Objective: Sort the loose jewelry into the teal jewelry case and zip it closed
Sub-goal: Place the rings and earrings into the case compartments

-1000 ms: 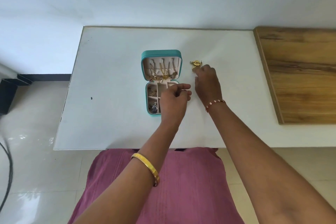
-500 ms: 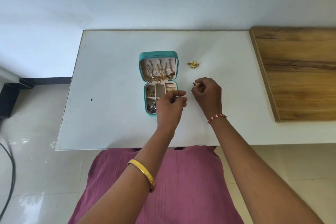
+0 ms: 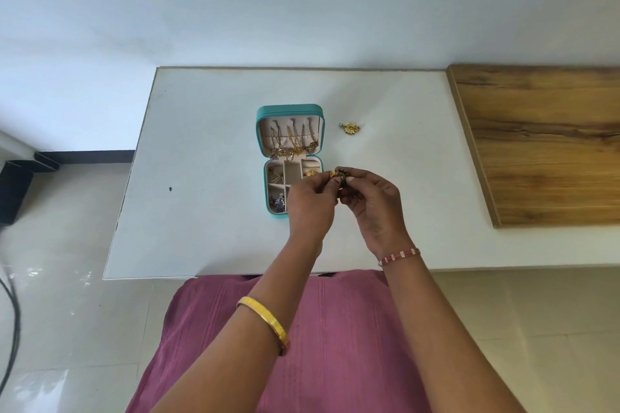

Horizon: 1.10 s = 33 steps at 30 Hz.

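Fingers (image 3: pixel 349 180) pinching earring (image 3: pixel 338 174) beside case (image 3: pixel 290 110)

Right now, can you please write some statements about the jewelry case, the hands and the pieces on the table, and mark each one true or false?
1. The teal jewelry case is zipped closed. False: it lies open.
2. Both hands hold a small gold and green piece together. True.
3. A gold pendant lies on the white table, right of the case. True.
4. The left hand rests flat on the table. False: it pinches the piece with the right hand.
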Each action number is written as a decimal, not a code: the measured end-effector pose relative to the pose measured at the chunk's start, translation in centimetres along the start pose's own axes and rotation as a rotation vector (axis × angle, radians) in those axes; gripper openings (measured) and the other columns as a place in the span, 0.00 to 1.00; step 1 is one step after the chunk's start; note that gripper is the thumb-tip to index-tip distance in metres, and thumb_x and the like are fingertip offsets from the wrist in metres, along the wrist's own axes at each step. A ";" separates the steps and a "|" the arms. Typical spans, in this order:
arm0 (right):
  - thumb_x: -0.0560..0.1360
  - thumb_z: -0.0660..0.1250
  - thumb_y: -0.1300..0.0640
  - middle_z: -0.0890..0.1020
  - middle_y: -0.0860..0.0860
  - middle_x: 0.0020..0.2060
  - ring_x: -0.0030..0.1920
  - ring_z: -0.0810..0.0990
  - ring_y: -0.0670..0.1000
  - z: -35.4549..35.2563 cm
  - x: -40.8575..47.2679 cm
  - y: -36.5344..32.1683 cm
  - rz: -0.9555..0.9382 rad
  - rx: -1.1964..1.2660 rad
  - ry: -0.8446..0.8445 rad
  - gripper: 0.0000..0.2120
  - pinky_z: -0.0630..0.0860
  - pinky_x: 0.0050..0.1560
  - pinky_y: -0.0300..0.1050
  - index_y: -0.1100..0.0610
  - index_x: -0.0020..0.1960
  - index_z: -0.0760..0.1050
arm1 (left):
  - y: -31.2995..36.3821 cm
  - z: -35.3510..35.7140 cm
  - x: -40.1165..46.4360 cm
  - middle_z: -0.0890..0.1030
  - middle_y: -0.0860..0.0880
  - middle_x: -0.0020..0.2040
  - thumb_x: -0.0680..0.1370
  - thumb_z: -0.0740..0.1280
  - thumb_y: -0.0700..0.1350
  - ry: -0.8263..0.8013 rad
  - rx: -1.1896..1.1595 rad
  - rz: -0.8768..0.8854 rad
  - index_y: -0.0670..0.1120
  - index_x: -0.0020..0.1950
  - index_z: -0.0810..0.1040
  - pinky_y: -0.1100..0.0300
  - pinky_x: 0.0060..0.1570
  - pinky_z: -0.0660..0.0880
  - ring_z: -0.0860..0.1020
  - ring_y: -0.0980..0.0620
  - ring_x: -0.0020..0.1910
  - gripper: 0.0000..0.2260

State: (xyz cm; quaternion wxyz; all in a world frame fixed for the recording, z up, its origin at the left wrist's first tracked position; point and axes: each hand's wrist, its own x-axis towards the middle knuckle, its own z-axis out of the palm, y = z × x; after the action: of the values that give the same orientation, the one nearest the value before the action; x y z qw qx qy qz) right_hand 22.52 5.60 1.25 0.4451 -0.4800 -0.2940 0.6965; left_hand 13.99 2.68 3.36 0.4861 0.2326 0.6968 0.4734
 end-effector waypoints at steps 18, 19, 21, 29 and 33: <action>0.74 0.62 0.64 0.81 0.55 0.41 0.43 0.79 0.56 -0.7 7.5 -0.5 -0.277 -0.798 0.235 0.07 0.78 0.47 0.48 0.62 0.47 0.79 | 0.7 0.9 2.6 0.80 0.52 0.35 0.77 0.65 0.39 0.047 -0.093 0.006 0.47 0.50 0.76 0.58 0.48 0.79 0.79 0.56 0.36 0.05; 0.74 0.62 0.65 0.80 0.58 0.47 0.49 0.79 0.57 -0.6 8.3 -0.3 -0.325 -0.913 0.229 0.10 0.75 0.54 0.45 0.63 0.52 0.79 | 0.8 1.0 2.9 0.80 0.52 0.35 0.77 0.64 0.38 0.036 -0.085 0.000 0.47 0.51 0.76 0.57 0.49 0.79 0.79 0.55 0.36 0.05; 0.74 0.61 0.68 0.75 0.60 0.57 0.58 0.75 0.57 -0.2 9.6 -0.3 -0.408 -1.100 0.187 0.16 0.68 0.57 0.36 0.63 0.61 0.74 | 0.9 1.3 3.3 0.80 0.51 0.36 0.78 0.63 0.38 0.016 -0.059 -0.004 0.45 0.54 0.76 0.55 0.50 0.79 0.80 0.54 0.38 0.07; 0.77 0.56 0.68 0.72 0.59 0.62 0.61 0.69 0.60 0.1 12.5 0.3 -0.437 -1.579 0.184 0.17 0.72 0.52 0.48 0.61 0.64 0.71 | 0.6 1.2 4.2 0.79 0.53 0.34 0.77 0.63 0.36 0.042 0.007 0.006 0.49 0.50 0.77 0.54 0.50 0.78 0.78 0.56 0.37 0.09; 0.77 0.57 0.68 0.76 0.60 0.52 0.55 0.72 0.60 -0.6 11.9 0.9 -0.569 -1.626 0.204 0.11 0.70 0.42 0.48 0.64 0.55 0.75 | 0.2 0.8 4.0 0.79 0.54 0.34 0.76 0.64 0.35 0.040 -0.005 -0.016 0.49 0.51 0.78 0.57 0.48 0.78 0.77 0.58 0.36 0.10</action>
State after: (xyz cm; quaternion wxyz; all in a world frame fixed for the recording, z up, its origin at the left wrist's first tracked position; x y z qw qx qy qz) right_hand 21.05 15.92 -4.56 0.1453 -0.6174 -0.7683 0.0861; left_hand 13.02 6.32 1.66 0.4762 0.2164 0.7072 0.4757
